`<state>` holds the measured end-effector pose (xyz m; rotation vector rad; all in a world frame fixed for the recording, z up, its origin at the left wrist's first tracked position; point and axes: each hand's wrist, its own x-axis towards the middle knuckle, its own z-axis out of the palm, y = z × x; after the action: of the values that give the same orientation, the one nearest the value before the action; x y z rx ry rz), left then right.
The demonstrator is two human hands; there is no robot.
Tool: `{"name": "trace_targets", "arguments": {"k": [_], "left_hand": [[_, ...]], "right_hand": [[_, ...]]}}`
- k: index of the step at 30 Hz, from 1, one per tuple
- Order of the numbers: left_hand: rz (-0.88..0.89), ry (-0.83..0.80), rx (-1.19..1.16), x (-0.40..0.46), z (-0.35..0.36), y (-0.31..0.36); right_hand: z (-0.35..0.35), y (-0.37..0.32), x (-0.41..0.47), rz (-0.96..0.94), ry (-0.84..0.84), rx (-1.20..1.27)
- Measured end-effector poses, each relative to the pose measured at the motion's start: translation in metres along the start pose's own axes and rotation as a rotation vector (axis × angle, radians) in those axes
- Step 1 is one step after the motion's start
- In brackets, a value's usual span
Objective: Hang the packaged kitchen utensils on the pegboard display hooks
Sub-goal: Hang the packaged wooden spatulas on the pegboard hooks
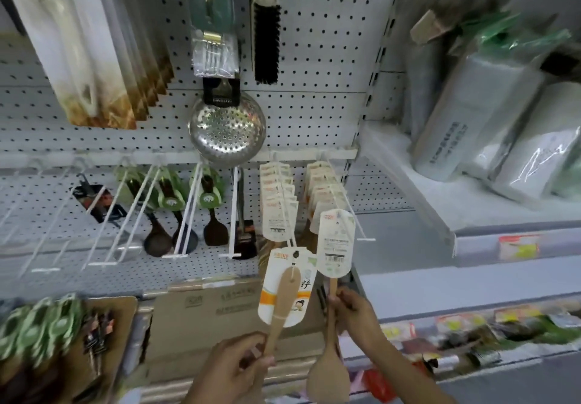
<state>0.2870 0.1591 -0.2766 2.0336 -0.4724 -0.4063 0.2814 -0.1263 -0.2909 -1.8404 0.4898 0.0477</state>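
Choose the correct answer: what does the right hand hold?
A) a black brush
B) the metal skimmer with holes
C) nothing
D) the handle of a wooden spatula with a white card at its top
D: the right hand grips the thin handle of the wooden spatula, whose white card is up at the hook.

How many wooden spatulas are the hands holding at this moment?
2. The left hand grips one wooden spatula by its handle, card label up. The right hand holds another spatula, blade down, its card at the hook.
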Motion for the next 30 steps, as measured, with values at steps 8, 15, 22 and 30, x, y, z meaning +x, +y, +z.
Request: {"name": "trace_targets", "arguments": {"k": [8, 15, 22, 30], "left_hand": [[-0.092, 0.083, -0.034, 0.001, 0.03, 0.013], [-0.133, 0.135, -0.077, 0.007, 0.049, 0.012], [-0.079, 0.141, -0.103, 0.017, 0.07, 0.001], [-0.185, 0.077, -0.146, 0.015, 0.081, -0.013]], "right_hand": [[-0.016, 0.004, 0.043, -0.095, -0.107, -0.015], [-0.014, -0.009, 0.028, -0.229, -0.285, -0.069], [0.016, -0.028, -0.024, -0.165, -0.427, 0.205], [0.041, -0.037, -0.019, -0.13, -0.301, 0.32]]}}
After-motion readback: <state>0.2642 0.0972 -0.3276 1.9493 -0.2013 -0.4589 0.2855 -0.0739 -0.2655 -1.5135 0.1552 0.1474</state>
